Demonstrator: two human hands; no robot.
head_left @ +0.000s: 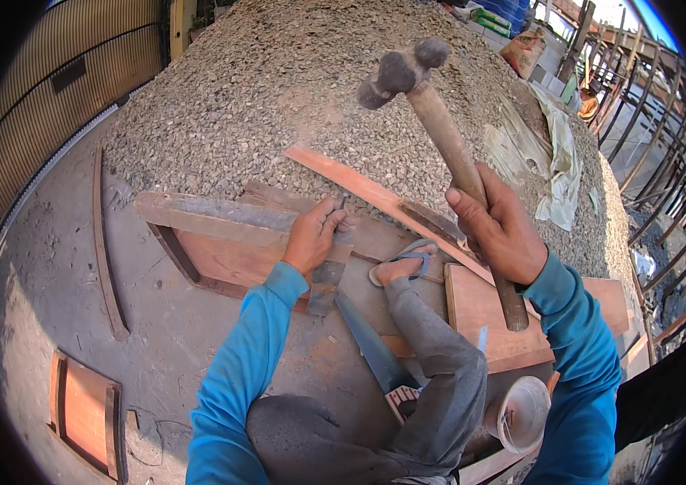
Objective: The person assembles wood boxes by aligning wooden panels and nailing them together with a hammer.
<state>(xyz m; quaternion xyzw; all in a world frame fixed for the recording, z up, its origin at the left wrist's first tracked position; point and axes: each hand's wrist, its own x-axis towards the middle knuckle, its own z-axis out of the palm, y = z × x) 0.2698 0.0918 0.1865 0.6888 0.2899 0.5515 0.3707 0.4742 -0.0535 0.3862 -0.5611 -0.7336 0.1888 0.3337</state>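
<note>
My right hand (506,226) is closed round the wooden handle of a ball-peen hammer (450,133), raised with its dark metal head up over the gravel. Below and to the left of it, my left hand (315,234) pinches a small dark nail (343,197) at the right end of a wooden frame (218,217). The frame is a shallow box of grey-brown boards with a reddish plywood panel, tilted on the ground. A handsaw (371,343) with a red and white handle lies beside my sandalled foot (402,265).
A large gravel heap (278,89) rises ahead. Around me are a long plank (359,186), plywood pieces (488,315), a whitish bucket (519,414), a thin wood strip (102,250) and a smaller wooden frame (86,412). A ribbed metal shutter (76,89) stands left.
</note>
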